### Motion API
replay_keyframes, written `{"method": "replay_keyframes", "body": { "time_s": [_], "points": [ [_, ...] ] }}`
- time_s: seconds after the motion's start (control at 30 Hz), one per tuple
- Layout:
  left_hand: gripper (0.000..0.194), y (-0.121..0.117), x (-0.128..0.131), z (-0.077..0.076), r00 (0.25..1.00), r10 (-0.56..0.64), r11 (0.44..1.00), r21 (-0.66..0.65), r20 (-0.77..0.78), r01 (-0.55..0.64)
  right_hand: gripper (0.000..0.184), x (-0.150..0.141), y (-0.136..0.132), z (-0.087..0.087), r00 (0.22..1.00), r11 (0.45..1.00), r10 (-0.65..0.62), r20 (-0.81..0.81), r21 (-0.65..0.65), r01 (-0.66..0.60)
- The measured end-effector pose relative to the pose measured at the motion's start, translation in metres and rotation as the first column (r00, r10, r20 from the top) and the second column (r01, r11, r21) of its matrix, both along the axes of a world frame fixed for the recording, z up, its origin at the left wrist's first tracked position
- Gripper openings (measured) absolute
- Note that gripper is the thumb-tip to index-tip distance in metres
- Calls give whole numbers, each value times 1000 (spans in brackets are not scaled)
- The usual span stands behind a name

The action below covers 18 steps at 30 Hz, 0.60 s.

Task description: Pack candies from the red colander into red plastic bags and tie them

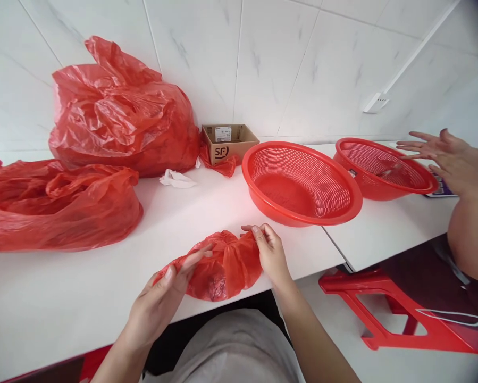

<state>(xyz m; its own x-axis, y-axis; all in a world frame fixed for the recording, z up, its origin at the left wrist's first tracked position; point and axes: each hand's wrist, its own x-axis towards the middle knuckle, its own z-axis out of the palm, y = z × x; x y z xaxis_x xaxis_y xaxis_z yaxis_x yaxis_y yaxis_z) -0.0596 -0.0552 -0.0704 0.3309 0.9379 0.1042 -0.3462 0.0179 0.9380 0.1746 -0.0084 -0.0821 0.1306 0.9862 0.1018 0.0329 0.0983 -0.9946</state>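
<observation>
A small red plastic bag (226,266) is stretched between my hands at the table's near edge, with something darker showing faintly through its lower part. My right hand (271,252) pinches the bag's right end between thumb and fingers. At its left end my left hand (162,298) is open, its fingers stretched out along the bag and its thumb apart from them. Some of the left fingertips are hidden by the red film. Just beyond my right hand stands a red perforated plastic basket (298,219), with nothing visible inside.
Large red plastic bags (119,122) (63,213) fill the left side. A cardboard box (234,151) and a white crumpled scrap (177,180) lie behind. At right, a co-worker's hands (442,151) are over a second red basket (382,186). A red stool (386,284) stands below.
</observation>
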Motion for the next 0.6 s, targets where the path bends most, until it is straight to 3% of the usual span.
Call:
{"method": "replay_keyframes", "body": {
  "time_s": [0.13, 0.27, 0.37, 0.47, 0.53, 0.6],
  "points": [
    [45, 8, -1, 1, 991, 77, 997, -27, 109, -75, 32, -1, 3, 3, 988, 998, -54, 142, 31, 50],
    [37, 27, 5, 26, 995, 85, 995, 38, 51, -87, 18, -4, 2, 43, 951, 972, 26, 307, 214, -96],
    [36, 40, 21, 48, 991, -16, 999, -31, -133, 12, 9, -9, 8, 80, 868, 868, 90, 489, 389, -309],
    [26, 45, 39, 59, 953, -167, 986, -54, -254, 158, 12, -17, 17, 100, 768, 777, 114, 631, 425, -465],
    [20, 46, 45, 60, 951, -187, 982, -63, -246, 177, 13, -22, 19, 99, 775, 789, 71, 627, 440, -428],
    [24, 45, 47, 58, 975, -90, 994, -83, -204, 74, 40, -28, 12, 91, 845, 847, -40, 533, 466, -253]
  ]
}}
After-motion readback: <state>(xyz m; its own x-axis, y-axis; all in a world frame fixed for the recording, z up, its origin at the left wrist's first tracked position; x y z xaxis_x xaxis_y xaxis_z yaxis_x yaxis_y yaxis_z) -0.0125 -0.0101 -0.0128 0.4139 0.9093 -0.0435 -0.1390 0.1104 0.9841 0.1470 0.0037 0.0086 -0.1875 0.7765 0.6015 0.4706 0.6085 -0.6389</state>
